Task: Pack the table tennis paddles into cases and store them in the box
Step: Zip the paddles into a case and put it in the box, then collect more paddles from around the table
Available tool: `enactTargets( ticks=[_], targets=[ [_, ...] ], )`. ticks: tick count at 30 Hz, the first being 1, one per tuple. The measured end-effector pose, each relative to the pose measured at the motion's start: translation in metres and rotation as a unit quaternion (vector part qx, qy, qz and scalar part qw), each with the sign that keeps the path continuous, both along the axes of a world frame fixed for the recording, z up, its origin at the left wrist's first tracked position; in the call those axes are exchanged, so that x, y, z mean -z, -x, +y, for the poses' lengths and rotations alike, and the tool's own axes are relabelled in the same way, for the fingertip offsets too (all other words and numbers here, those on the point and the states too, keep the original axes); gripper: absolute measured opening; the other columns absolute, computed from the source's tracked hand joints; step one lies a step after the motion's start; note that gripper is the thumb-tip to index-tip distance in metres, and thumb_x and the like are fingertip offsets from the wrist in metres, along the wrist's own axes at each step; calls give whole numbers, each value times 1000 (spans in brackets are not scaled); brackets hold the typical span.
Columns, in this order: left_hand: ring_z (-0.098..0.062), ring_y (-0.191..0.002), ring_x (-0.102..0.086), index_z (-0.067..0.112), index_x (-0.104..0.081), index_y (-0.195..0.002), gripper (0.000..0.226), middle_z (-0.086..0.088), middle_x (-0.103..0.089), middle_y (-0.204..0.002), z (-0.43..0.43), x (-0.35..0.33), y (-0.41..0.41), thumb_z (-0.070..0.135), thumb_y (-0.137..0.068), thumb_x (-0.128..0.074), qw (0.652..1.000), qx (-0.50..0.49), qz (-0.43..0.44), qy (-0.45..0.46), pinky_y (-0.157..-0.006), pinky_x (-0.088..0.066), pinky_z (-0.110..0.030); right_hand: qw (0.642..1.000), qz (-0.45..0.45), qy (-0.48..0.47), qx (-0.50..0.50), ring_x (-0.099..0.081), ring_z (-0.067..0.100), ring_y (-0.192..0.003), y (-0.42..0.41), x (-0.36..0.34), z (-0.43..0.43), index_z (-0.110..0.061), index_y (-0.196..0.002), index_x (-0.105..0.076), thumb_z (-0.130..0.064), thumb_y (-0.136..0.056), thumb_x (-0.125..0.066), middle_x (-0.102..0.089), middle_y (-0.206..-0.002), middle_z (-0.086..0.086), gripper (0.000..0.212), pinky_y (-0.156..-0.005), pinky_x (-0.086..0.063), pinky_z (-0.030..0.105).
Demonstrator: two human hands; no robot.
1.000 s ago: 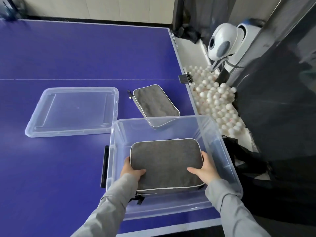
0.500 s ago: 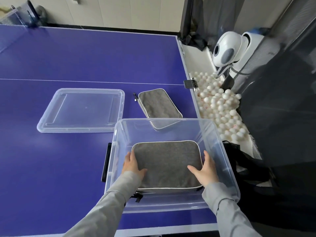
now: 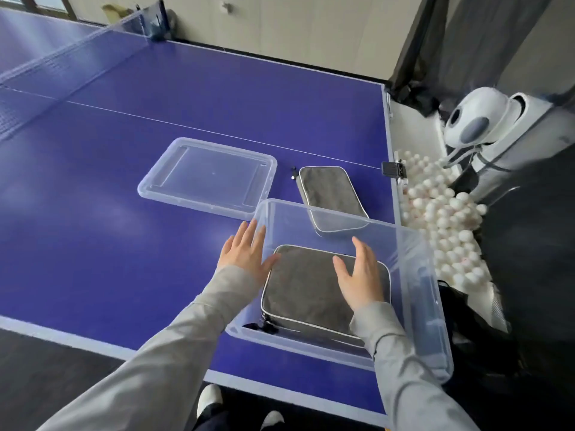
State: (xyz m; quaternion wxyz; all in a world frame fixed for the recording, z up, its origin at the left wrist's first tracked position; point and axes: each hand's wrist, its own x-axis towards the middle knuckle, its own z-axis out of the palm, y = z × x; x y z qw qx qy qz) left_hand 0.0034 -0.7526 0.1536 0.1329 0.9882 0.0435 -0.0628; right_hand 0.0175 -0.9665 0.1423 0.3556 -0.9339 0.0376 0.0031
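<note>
A grey paddle case (image 3: 306, 290) with white piping lies flat on the bottom of the clear plastic box (image 3: 426, 275) on the blue table. My left hand (image 3: 245, 255) hovers above the box's left rim, fingers straight, holding nothing. Above the case, my right hand (image 3: 361, 275) is spread flat with nothing in it. A second grey case (image 3: 329, 194) lies on the table just beyond the box; its near end shows through the box's far wall.
The box's clear lid (image 3: 208, 177) lies on the table to the left of the second case. Off the table's right edge are many white balls (image 3: 441, 213) and a white ball machine (image 3: 476, 122). The net (image 3: 62, 57) crosses at far left.
Both hands have let go of the case in the box and risen; the left hand moved out over the left rim. The view has swung left and up.
</note>
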Motion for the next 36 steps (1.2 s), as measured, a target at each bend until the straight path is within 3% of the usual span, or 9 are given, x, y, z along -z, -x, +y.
enactTargets(
  ticks=[6,10,13,19,29,36],
  targets=[
    [-16,-147,5,21,-6,-151,66,3,5,-159,87,4,36,51,-96,-29,994,-102,26,18,-120,-6,-37,986,-19,60,-153,-16,25,-144,-10,-11,87,-9,-145,-29,-28,-94,-51,-25,-153,12,58,-118,-13,38],
    [-16,-147,4,21,-7,-151,67,4,3,-160,157,15,75,53,-96,-30,985,-167,41,6,-119,-9,-38,960,-49,116,-250,-23,28,-141,-3,-12,168,-7,-142,-33,-30,-92,-54,-33,-148,12,59,-113,-22,44],
    [-16,-147,3,21,-7,-151,67,4,1,-159,211,29,115,54,-96,-29,975,-210,77,-7,-119,-10,-37,941,-26,137,-308,-16,27,-144,20,-7,232,-10,-145,-28,-32,-94,-50,-27,-152,10,60,-115,-18,41],
    [-19,-147,-8,18,-20,-148,65,1,-13,-158,304,76,234,49,-95,-39,942,-312,124,19,-117,-17,-41,871,34,207,-444,-8,22,-146,92,27,350,-15,-148,-20,-34,-97,-43,-21,-155,5,59,-117,-13,36],
    [-26,-137,-32,17,-25,-146,58,-3,-24,-154,364,143,454,39,-95,-43,814,-494,271,139,-108,-34,-41,705,125,318,-622,-20,22,-143,223,96,478,-15,-146,-27,-31,-96,-46,-29,-152,5,55,-115,-21,36],
    [-24,-136,-33,18,-24,-146,57,-1,-31,-151,366,157,530,43,-97,-39,731,-583,306,179,-106,-34,-40,616,142,374,-678,-27,25,-138,271,114,541,-17,-146,-27,-30,-98,-44,-31,-149,5,52,-110,-25,37]
  ],
)
